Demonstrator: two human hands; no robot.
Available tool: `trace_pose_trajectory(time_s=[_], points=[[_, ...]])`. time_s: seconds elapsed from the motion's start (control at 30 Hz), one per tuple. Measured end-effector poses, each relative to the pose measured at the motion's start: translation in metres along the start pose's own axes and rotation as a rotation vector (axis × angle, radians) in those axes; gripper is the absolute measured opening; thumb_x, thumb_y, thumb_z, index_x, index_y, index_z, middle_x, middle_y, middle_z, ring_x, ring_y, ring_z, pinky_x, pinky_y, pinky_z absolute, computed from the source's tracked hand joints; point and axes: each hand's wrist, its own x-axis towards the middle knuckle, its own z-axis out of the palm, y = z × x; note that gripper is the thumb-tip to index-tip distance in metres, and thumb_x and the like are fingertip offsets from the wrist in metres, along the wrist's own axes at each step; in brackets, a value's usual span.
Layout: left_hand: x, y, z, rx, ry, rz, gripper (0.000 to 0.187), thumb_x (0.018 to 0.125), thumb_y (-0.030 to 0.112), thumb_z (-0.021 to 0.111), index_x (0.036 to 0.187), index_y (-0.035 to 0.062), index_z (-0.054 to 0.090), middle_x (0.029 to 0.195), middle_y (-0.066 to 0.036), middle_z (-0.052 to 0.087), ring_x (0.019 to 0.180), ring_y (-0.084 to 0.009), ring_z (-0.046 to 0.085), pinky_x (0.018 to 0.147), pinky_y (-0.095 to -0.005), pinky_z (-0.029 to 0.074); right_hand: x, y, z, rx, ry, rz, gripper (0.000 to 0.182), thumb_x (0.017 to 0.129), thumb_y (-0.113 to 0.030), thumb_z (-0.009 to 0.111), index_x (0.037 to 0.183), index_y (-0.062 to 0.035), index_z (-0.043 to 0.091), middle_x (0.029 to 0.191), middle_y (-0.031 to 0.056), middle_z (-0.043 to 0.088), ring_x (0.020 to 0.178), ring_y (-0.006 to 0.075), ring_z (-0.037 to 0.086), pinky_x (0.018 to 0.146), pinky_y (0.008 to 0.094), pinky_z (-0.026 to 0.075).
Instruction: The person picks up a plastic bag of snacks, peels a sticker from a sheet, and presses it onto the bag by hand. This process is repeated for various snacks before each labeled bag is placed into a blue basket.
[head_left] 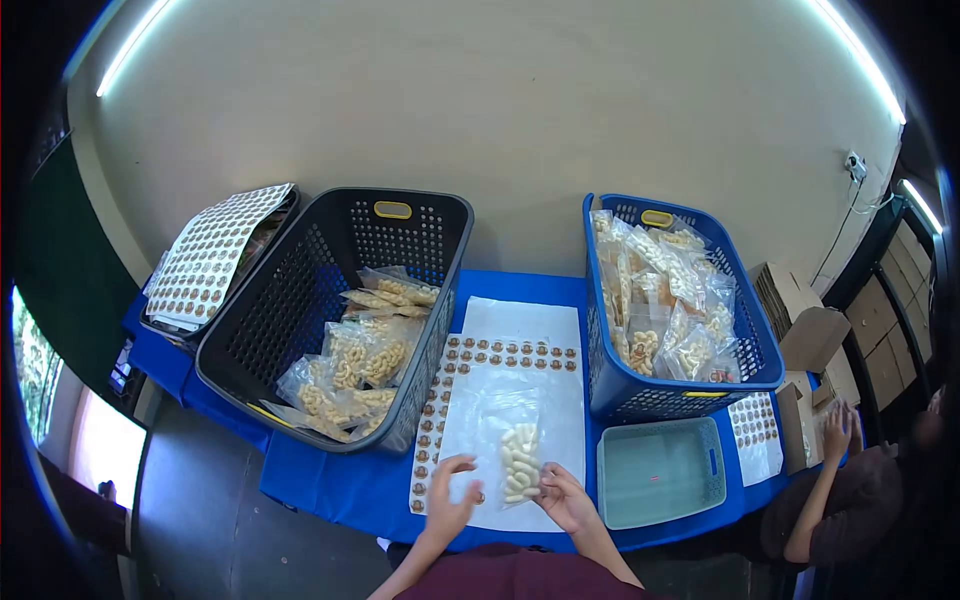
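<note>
A clear plastic bag of pale, curved snack pieces (520,460) stands out over the white sheet in front of me. My right hand (568,502) pinches its lower right side between thumb and fingers. To the left of the bag is my left hand (450,508), its thumb and forefinger spread apart. A small round brown sticker (479,497) clings at the left thumb tip. Under both hands lies a sticker sheet (463,400), with round stickers along its top and left side and bare backing elsewhere.
A dark basket (235,330) with bagged snacks stands left, a fuller blue basket (600,345) right. Before the blue one sits a pale green tray (660,515). More sticker sheets (215,255) lie far left. At right are cardboard boxes (815,340) and another person's arm (815,500).
</note>
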Motion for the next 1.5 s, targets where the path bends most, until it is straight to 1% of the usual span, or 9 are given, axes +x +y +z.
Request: trace_pose_trajectory(time_s=[0.13, 0.27, 0.37, 0.6, 0.73, 0.97, 1.07, 1.23, 1.5], points=[[0.023, -0.022, 0.015, -0.654, -0.195, -0.51, 0.039, 0.085, 0.008, 0.052, 0.119, -0.0036, 0.039, 0.107, -0.01, 0.055, 0.099, -0.0153, 0.053, 0.086, -0.0268, 0.041, 0.028, -0.003, 0.004, -0.183, -0.19, 0.145, 0.016, 0.08, -0.004, 0.049, 0.096, -0.0058, 0.047, 0.088, 0.0045, 0.054, 0.084, 0.0154, 0.054, 0.077, 0.0294, 0.044], [0.056, -0.005, -0.009, -0.565, -0.301, -0.436, 0.038, 0.084, 0.008, 0.055, 0.118, -0.0033, 0.041, 0.107, -0.009, 0.055, 0.097, -0.0103, 0.052, 0.082, -0.0241, 0.042, 0.057, -0.003, 0.008, -0.419, -0.245, 0.152, 0.011, 0.081, -0.003, 0.051, 0.092, -0.0054, 0.049, 0.089, 0.0039, 0.054, 0.084, 0.0129, 0.054, 0.077, 0.0258, 0.043], [0.083, 0.005, -0.026, -0.155, -0.476, -0.503, 0.04, 0.082, 0.012, 0.059, 0.116, -0.0031, 0.044, 0.106, -0.008, 0.055, 0.094, -0.0102, 0.052, 0.079, -0.024, 0.044, 0.087, 0.0, 0.009, -0.604, -0.351, 0.172, 0.014, 0.083, -0.007, 0.053, 0.095, -0.0035, 0.05, 0.09, 0.0041, 0.055, 0.085, 0.0134, 0.054, 0.078, 0.0269, 0.043], [0.113, -0.064, -0.029, -0.199, -0.218, -0.391, 0.046, 0.081, 0.02, 0.061, 0.118, -0.0014, 0.044, 0.103, -0.009, 0.056, 0.094, -0.0136, 0.053, 0.078, -0.0247, 0.044, 0.168, -0.015, 0.019, -0.366, -0.206, 0.071, 0.02, 0.089, -0.02, 0.046, 0.097, -0.0025, 0.051, 0.096, 0.0115, 0.059, 0.083, 0.016, 0.058, 0.076, 0.0278, 0.045], [0.116, -0.086, -0.032, 0.155, -0.289, -0.32, 0.053, 0.08, 0.033, 0.06, 0.116, -0.0028, 0.046, 0.104, -0.017, 0.056, 0.097, -0.0223, 0.054, 0.084, -0.0322, 0.042, 0.254, 0.001, -0.014, -0.77, 0.04, -0.05, 0.021, 0.088, -0.018, 0.045, 0.102, -0.0033, 0.053, 0.093, 0.0089, 0.059, 0.079, 0.0177, 0.057, 0.073, 0.0313, 0.046], [0.123, -0.081, -0.031, 0.206, -0.316, -0.36, 0.05, 0.079, 0.032, 0.061, 0.115, 0.0008, 0.049, 0.106, -0.017, 0.056, 0.1, -0.0246, 0.053, 0.085, -0.0325, 0.04, 0.359, 0.059, -0.057, -1.652, 0.129, -0.716, 0.032, 0.078, -0.011, 0.05, 0.109, -0.0014, 0.049, 0.108, 0.0184, 0.046, 0.098, 0.0325, 0.048, 0.08, 0.0394, 0.042], [0.125, -0.091, -0.036, 0.07, -0.293, -0.405, 0.051, 0.079, 0.03, 0.062, 0.115, -0.0019, 0.048, 0.107, -0.016, 0.055, 0.101, -0.0215, 0.052, 0.086, -0.0315, 0.04, 0.358, 0.067, -0.049, -1.857, 0.217, -0.635, 0.034, 0.078, -0.013, 0.053, 0.108, 0.0009, 0.048, 0.106, 0.0191, 0.046, 0.094, 0.0334, 0.049, 0.079, 0.0399, 0.042], [0.146, -0.095, -0.044, -0.111, -0.282, -0.462, 0.042, 0.08, 0.018, 0.062, 0.113, -0.0024, 0.048, 0.101, -0.009, 0.057, 0.093, -0.0138, 0.052, 0.081, -0.0261, 0.042, 0.34, 0.056, -0.034, -1.834, 0.153, -0.652, 0.041, 0.069, -0.003, 0.061, 0.107, 0.0009, 0.048, 0.109, 0.0173, 0.044, 0.098, 0.0335, 0.046, 0.08, 0.0413, 0.04], [0.181, -0.116, -0.001, -0.104, -0.384, -0.407, 0.044, 0.079, 0.021, 0.063, 0.111, -0.0049, 0.048, 0.1, -0.012, 0.057, 0.093, -0.0148, 0.053, 0.08, -0.0261, 0.043, 0.362, 0.063, -0.064, -1.548, 0.102, -0.59, 0.036, 0.074, -0.02, 0.058, 0.105, -0.0025, 0.05, 0.105, 0.0171, 0.052, 0.09, 0.0313, 0.054, 0.078, 0.0393, 0.044]])
